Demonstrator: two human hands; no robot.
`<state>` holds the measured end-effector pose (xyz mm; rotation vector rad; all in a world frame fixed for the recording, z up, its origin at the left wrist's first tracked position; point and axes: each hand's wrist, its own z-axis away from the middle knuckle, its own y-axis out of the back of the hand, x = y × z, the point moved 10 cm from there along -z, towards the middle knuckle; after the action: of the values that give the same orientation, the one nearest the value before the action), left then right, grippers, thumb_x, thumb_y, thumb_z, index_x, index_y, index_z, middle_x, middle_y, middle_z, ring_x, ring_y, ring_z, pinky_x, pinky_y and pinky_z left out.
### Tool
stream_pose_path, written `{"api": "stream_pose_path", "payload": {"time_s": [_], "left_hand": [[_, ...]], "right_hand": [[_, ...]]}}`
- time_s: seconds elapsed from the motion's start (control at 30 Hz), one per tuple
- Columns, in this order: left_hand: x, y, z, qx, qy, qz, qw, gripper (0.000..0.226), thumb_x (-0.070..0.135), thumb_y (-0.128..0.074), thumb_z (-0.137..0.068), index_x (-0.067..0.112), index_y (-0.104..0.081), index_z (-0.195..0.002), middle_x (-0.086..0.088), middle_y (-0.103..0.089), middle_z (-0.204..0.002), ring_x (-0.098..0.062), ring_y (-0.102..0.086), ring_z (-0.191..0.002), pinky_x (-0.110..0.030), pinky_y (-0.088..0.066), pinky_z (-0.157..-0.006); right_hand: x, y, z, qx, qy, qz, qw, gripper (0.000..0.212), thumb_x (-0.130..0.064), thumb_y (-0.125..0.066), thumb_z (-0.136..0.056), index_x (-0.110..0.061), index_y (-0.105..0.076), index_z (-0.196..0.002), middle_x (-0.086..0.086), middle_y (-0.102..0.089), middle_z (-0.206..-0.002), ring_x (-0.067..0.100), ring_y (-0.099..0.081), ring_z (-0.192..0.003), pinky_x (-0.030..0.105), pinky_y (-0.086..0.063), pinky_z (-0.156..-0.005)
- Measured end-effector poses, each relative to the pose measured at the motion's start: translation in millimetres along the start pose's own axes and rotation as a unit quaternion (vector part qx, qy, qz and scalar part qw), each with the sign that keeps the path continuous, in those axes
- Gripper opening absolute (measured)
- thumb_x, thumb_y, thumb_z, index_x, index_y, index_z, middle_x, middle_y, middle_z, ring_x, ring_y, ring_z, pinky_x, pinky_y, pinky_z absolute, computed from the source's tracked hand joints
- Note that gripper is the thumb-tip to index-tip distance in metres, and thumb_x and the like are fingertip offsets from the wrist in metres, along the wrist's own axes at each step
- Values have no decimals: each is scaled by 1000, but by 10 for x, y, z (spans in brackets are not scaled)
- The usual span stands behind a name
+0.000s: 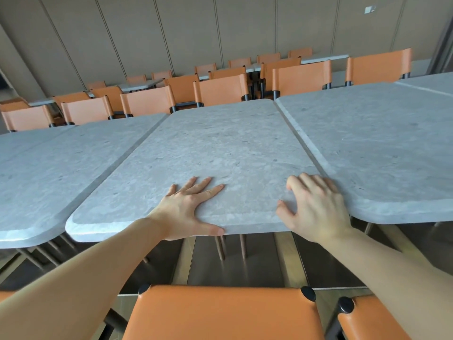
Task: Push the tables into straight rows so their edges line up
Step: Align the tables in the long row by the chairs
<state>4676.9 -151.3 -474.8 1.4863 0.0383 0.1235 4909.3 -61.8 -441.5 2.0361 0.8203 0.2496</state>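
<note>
**Figure: Aligning the middle bench, head view**

Head view. My left hand (188, 207) lies flat on the middle bench (208, 148), fingers spread straight over the top and thumb along its near edge. My right hand (316, 204) rests at the near right corner, fingers loosely curled, fingertips on the stone; it closes round nothing that I can see. The middle bench sits between the left bench (61, 163) and the right bench (380, 148), a narrow dark gap on each side. Its near edge seems slightly nearer to me than the right bench's, so I judge the row not yet straight. An orange chair (220, 312) stands between me and the bench.

Risks, as I judge them: uneven pressure from my two hands could swing the top and wedge a corner against a neighbour; flat palms may slip on the smooth stone; my right fingers, beside the gap, could be pinched if it closes.
</note>
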Motion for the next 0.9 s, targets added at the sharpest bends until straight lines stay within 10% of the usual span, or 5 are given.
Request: {"api": "stream_pose_path", "payload": {"time_s": [0.63,0.77,0.9], "left_hand": [[-19,-47,9,-45,53,-7,998,113,96,-44,-53,66,13,-146,25,14,-165,-6,17,-153,-48,7,-126],[42,153,43,-126,123,6,984,123,82,-69,-52,66,6,-148,25,9,-165,-13,6,-156,-54,-13,-123],[560,399,74,-210,169,-58,961,108,52,-80,-76,46,-10,-158,5,-28,-163,-27,-37,-144,-44,-39,-110]], "right_hand": [[39,-123,10,-79,-14,8,997,46,-57,-30,-77,-17,-45,-93,3,-51,-93,30,-51,-92,46,-41,-88],[45,-136,-6,-284,-11,-21,958,48,-59,-30,-89,-22,-40,-118,2,-43,-128,27,-39,-127,43,-31,-107],[98,285,132,-546,-40,-99,831,60,-44,-53,-95,-8,-46,-142,10,-45,-147,27,-48,-127,38,-42,-98]]}}
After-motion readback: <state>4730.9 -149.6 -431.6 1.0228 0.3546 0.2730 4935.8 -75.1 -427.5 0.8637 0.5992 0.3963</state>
